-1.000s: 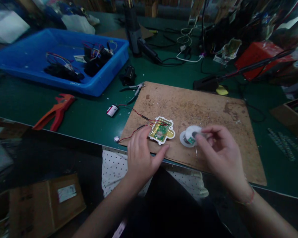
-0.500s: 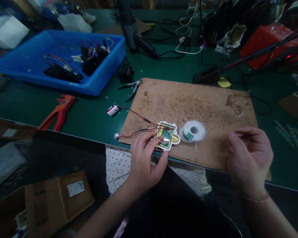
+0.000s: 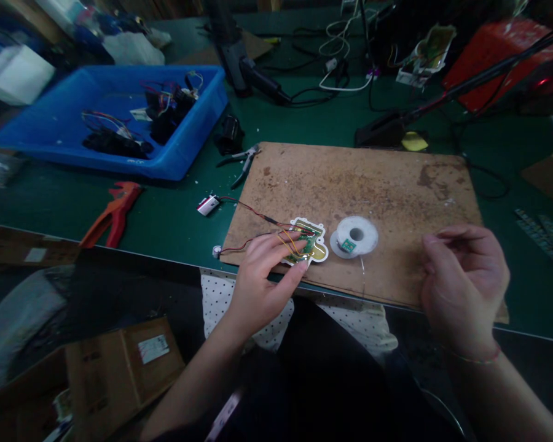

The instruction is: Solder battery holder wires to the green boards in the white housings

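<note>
My left hand (image 3: 267, 270) lies over a green circuit board (image 3: 309, 244) in a white-rimmed case, its fingers stretched across the board and wires and the thumb at the near edge. Thin yellow wires (image 3: 289, 242) loop up beside the fingers. Red and black leads run left from the board to a small white-and-red battery (image 3: 207, 205) and a small white round part (image 3: 217, 251). My right hand (image 3: 465, 282) is closed above the right side of the brown board, fingers curled; whatever it may hold is hidden. Between the hands sits a solder spool (image 3: 367, 236) with a tiny green board (image 3: 348, 246) on it.
The brown work board (image 3: 350, 178) lies on a green table. To the left are orange-red cutters (image 3: 115, 215), small pliers (image 3: 246, 162) and a blue tray (image 3: 175, 166) with wired black parts. Behind stand a black stand (image 3: 380, 132), yellow sponge (image 3: 415, 141) and red box (image 3: 483, 61).
My left hand has slid its fingers further over the circuit board, and the yellow wires now stand up in a loop. My right hand stays curled in about the same place. The view has shifted slightly.
</note>
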`<action>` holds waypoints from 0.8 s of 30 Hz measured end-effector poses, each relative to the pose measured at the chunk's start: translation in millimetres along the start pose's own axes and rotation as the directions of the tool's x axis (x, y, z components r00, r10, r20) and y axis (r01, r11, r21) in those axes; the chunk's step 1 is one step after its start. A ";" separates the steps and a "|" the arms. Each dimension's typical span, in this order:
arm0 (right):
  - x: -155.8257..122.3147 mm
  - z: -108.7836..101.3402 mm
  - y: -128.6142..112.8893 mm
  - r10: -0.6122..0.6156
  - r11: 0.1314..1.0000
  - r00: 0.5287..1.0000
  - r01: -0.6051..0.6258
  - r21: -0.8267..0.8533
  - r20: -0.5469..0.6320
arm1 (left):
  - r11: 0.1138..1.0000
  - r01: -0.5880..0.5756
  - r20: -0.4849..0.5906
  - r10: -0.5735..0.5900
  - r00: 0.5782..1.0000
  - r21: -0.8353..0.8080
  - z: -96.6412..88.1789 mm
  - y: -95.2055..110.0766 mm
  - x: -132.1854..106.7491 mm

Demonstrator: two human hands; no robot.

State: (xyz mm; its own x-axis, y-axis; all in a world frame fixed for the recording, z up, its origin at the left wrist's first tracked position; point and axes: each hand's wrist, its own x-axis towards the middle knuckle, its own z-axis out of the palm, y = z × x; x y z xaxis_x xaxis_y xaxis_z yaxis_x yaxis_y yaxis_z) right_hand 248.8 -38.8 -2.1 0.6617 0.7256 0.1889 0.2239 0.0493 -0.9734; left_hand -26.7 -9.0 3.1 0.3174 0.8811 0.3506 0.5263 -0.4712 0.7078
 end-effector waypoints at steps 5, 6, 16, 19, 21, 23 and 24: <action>0.3 1.1 1.2 -0.004 1.000 1.000 0.004 -0.019 -0.010 | 0.988 0.146 -0.124 -0.150 0.981 -0.039 3.6 6.4 -2.5; 0.3 1.1 1.7 -0.004 1.000 1.000 0.004 -0.022 -0.012 | 0.984 0.176 -0.168 -0.177 0.970 -0.021 4.4 7.8 -3.1; -0.6 1.4 1.0 -0.033 0.999 0.999 0.033 0.017 -0.002 | 0.820 -0.211 -0.088 0.302 0.949 0.533 2.6 17.2 -3.1; -0.7 1.8 -0.5 -0.026 1.000 1.000 0.026 0.005 -0.010 | 0.732 -0.194 -0.064 0.308 0.949 0.653 3.8 15.8 -2.2; -0.7 2.0 -0.5 -0.030 0.999 0.999 0.031 0.022 -0.030 | 0.719 -0.172 -0.079 0.300 0.951 0.673 4.3 13.1 -4.2; -0.7 2.1 0.5 -0.041 0.998 0.998 0.043 0.048 -0.051 | 0.720 -0.178 -0.088 0.315 0.945 0.671 4.2 10.1 -7.8; -0.6 2.0 1.2 -0.047 0.997 0.997 0.050 0.057 -0.055 | 0.721 -0.188 -0.091 0.329 0.940 0.668 4.1 8.9 -9.6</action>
State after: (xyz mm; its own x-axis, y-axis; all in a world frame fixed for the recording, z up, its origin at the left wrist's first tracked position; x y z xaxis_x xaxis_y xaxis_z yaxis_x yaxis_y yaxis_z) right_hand 247.2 -37.8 -3.6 0.6891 0.6833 0.2412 0.2154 0.1247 -0.9685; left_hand -21.8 -21.9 3.5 0.3995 0.6764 0.6188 0.8462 -0.5317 0.0348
